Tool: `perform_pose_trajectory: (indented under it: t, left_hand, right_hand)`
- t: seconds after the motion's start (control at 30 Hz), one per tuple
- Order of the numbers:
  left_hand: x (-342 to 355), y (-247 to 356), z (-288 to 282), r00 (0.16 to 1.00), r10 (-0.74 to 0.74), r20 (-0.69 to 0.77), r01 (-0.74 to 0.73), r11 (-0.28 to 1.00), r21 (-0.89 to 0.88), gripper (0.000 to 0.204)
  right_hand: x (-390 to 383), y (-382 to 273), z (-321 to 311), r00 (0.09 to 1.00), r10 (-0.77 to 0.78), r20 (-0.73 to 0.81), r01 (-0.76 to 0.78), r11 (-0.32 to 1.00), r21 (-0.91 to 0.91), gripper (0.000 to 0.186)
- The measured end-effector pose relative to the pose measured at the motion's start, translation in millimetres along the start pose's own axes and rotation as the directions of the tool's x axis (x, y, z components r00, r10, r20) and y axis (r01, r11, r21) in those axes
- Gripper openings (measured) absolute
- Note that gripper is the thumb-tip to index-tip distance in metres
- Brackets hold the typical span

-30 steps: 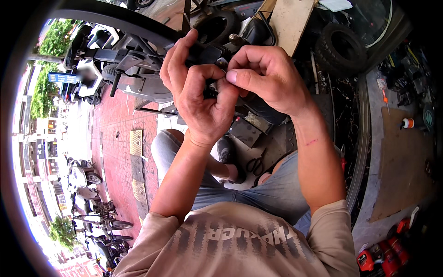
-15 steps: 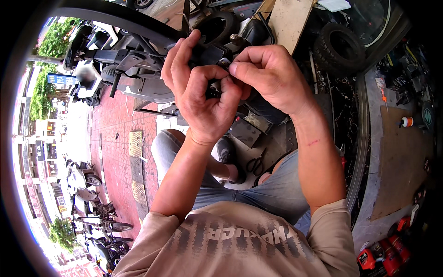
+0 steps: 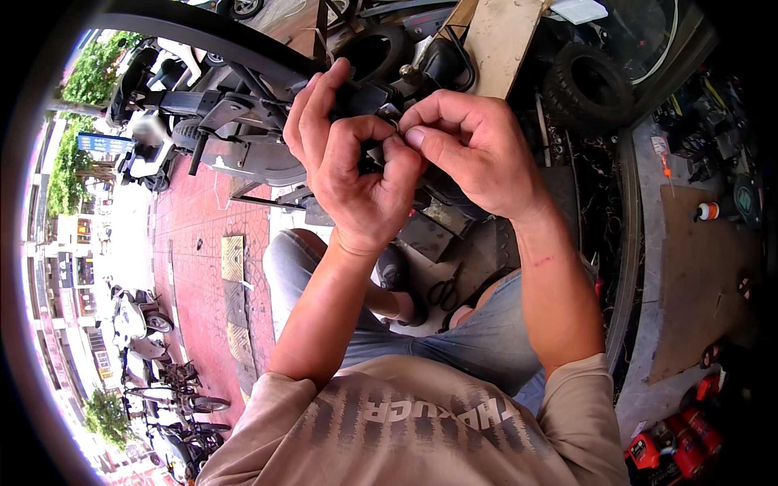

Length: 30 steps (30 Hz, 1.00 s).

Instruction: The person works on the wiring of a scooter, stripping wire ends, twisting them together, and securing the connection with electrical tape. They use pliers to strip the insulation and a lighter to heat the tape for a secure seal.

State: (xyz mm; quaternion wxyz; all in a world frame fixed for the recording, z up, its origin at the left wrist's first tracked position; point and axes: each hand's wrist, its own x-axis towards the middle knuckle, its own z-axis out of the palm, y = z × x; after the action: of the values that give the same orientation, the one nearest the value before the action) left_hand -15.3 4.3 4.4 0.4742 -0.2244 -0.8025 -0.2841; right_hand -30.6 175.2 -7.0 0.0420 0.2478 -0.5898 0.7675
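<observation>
Both hands are raised close together in front of a black scooter part (image 3: pixel 366 99). My left hand (image 3: pixel 356 174) pinches with thumb and index finger, its other fingers lifted. Right beside it, my right hand (image 3: pixel 486 158) has thumb and index finger closed together, the tips almost touching the left ones. Whatever lies between the fingertips is too small and dark to make out. A small shiny metal piece (image 3: pixel 391 110) shows just above the fingertips.
Below the hands, scissors (image 3: pixel 444 293) and a dark box (image 3: pixel 425 236) rest on the ground near my feet. A scooter (image 3: pixel 251 154) stands at the left. Tyres (image 3: pixel 587 85) and a wooden board (image 3: pixel 506 44) are behind; a cardboard sheet (image 3: pixel 697 275) lies to the right.
My view has shifted slightly. The right hand's fingers have moved a little, while the left hand keeps nearly the same pinch.
</observation>
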Motion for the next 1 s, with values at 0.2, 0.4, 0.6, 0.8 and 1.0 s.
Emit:
perform_pose_trajectory:
  t: [0.2, 0.4, 0.6, 0.8, 1.0]
  left_hand:
    - [0.5, 0.7, -0.5, 1.000, -0.004, -0.005, 0.004, 0.999, -0.033, 0.013]
    - [-3.6, -3.7, -2.8, 1.000, -0.009, 0.007, 0.010, 0.999, -0.040, 0.017]
    - [-10.1, -3.4, -8.0, 0.999, 0.022, 0.030, -0.021, 0.999, -0.043, 0.021]
    - [-9.6, -3.2, -12.7, 0.995, 0.051, 0.087, -0.045, 0.997, -0.070, 0.028]
    - [-6.0, -7.3, -17.1, 0.988, 0.080, 0.129, -0.066, 0.992, -0.109, 0.032]
  right_hand:
    - [-4.7, 1.1, -5.0, 0.994, -0.103, 0.026, 0.105, 0.988, -0.113, 0.017]
    - [-12.0, -3.9, -5.0, 0.990, -0.142, 0.028, 0.144, 0.976, -0.166, 0.022]
    - [-15.8, -3.7, -5.1, 0.982, -0.188, 0.016, 0.186, 0.950, -0.250, 0.023]
    - [-16.0, -10.8, 1.2, 0.977, -0.212, -0.027, 0.191, 0.925, -0.328, 0.020]
    - [-13.9, -5.9, 9.9, 0.953, -0.288, -0.095, 0.225, 0.882, -0.413, 0.016]
